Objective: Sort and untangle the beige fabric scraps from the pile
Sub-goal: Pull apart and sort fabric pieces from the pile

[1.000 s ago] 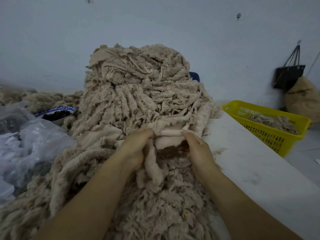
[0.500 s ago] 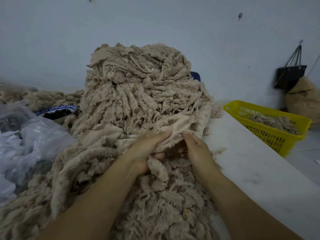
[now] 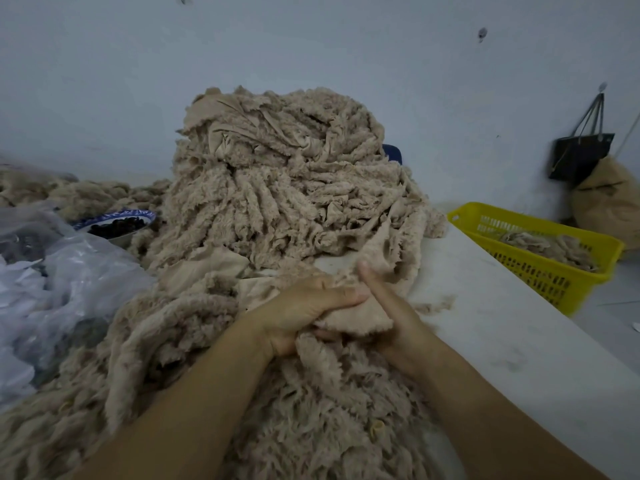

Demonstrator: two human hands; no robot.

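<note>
With the fingers of my left hand (image 3: 304,315) and right hand (image 3: 401,327) clenched on one smooth-backed beige fleece scrap (image 3: 360,318) at the foot of the tall tangled beige pile (image 3: 277,202) on the white table (image 3: 502,327), I'm mid-untangling, and next it likely needs a steady pull towards me to free it.

White table (image 3: 491,348), right side bare apart from some lint. A tall heap of beige fabric scraps (image 3: 277,209) covers the middle and left. A clear plastic bag (image 3: 69,292) lies far left, with a blue-patterned bowl (image 3: 104,221) of dark pieces just behind it. Yellow basket (image 3: 540,275) at the table's right edge, unclear if on it.
</note>
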